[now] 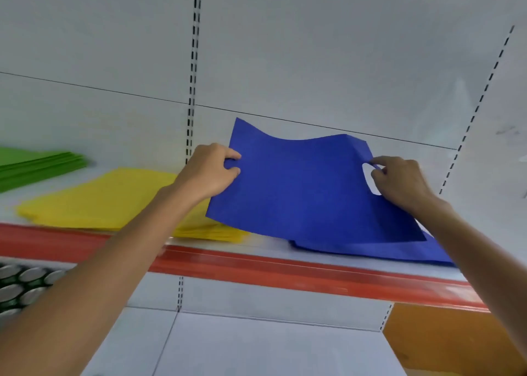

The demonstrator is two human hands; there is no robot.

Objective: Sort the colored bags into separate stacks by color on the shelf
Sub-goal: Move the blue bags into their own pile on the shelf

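head-worn wide camera faces the shelf (285, 274) from close up.

1. White back panels (313, 48) carry black slotted uprights (194, 62).
2. A red strip (285, 270) edges the shelf (268, 247).
3. Below it, silver can tops (20, 284) sit left, an orange box (445, 341) right.

Red-edged shelf (285, 274); on it green stack (37, 166), yellow stack (99, 199), blue stack (370, 251).

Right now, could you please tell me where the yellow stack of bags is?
In the head view the yellow stack lies on the shelf left of centre, between the green stack and the blue bag.
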